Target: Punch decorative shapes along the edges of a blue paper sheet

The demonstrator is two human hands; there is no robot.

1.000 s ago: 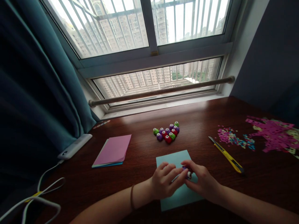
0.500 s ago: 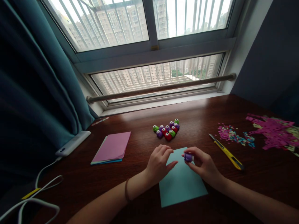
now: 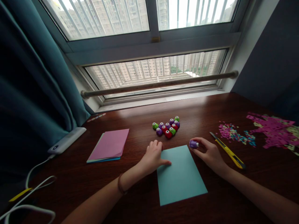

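Head view — dark wood desk [image 3: 210,109], barred window [image 3: 149,46], teal curtain [image 3: 35,77].

We noted the white cable [image 3: 28,211] and pink paper scraps [image 3: 275,130] cut off by the frame edges. The confetti [image 3: 233,132] shapes and the purple punch [image 3: 193,143] pattern were too small to tell.

A single head-worn view looks forward and down across the desk [image 3: 140,118], close above it, facing the far window [image 3: 154,68].
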